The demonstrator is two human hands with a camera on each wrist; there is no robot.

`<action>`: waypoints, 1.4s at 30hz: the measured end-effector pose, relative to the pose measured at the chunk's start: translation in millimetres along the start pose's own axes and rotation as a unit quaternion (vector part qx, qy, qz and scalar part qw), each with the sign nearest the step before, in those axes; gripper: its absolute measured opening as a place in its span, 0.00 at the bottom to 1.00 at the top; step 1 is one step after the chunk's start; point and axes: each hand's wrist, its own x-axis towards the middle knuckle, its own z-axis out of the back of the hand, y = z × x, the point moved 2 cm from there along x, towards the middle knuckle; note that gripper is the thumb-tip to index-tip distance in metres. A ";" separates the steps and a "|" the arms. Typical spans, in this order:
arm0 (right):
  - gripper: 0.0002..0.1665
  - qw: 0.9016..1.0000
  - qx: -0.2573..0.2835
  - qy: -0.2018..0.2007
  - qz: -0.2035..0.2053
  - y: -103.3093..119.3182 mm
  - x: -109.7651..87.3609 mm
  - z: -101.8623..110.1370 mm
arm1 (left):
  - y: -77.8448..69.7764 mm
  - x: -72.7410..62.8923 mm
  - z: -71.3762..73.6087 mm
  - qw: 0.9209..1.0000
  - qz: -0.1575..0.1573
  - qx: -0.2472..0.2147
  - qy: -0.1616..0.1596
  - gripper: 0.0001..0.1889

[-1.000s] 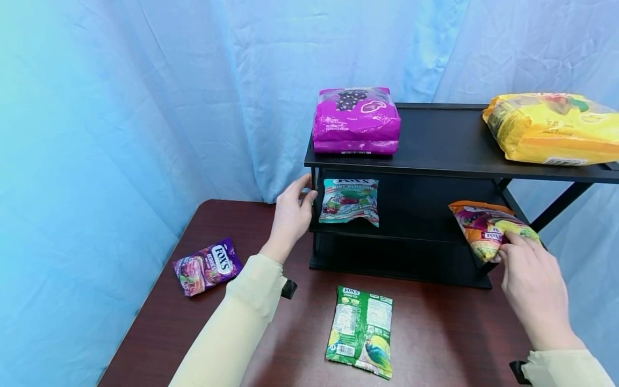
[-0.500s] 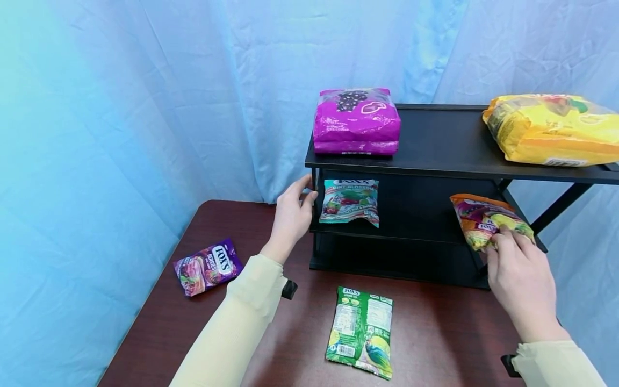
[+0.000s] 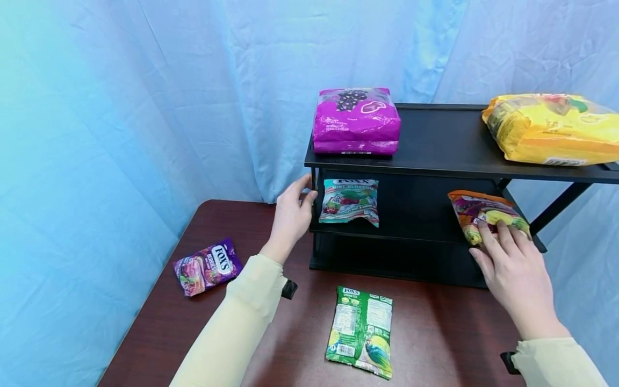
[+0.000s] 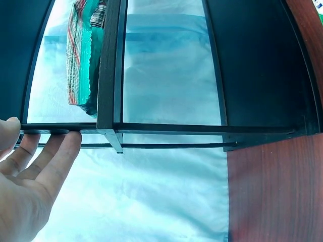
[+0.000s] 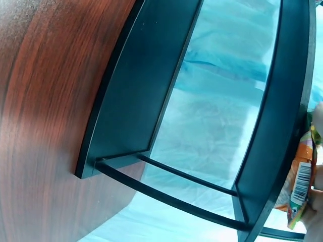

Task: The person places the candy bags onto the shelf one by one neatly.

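In the head view the right hand [image 3: 518, 274] covers part of the orange bag [image 3: 476, 207], the top board of the black rack [image 3: 445, 137] hides the upper end of the teal bag [image 3: 350, 200], the right edge cuts off the yellow bag [image 3: 556, 129], and the small print on the green bag [image 3: 360, 330] is illegible. The right wrist view's right edge crops that hand and the orange bag; the left wrist view crops the left hand [image 3: 292, 209] at its left edge and the teal bag at its top.
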 end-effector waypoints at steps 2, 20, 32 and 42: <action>0.38 0.999 0.003 0.031 -0.007 -1.9 -1.6 0.3 | -0.3 -0.2 0.0 1.000 -0.001 0.001 0.000 0.22; 0.54 0.987 -0.006 0.147 -0.060 -10.7 1.8 -6.5 | 0.1 -0.3 -0.3 1.000 -0.003 0.001 0.000 0.22; 0.56 0.981 0.013 0.178 -0.077 -19.9 4.2 -16.5 | -0.8 -0.4 0.1 1.000 0.004 -0.002 0.003 0.23; 0.41 0.996 0.032 0.083 -0.018 -22.0 -13.3 -6.6 | -1.8 -1.6 0.3 1.000 0.023 -0.008 0.003 0.22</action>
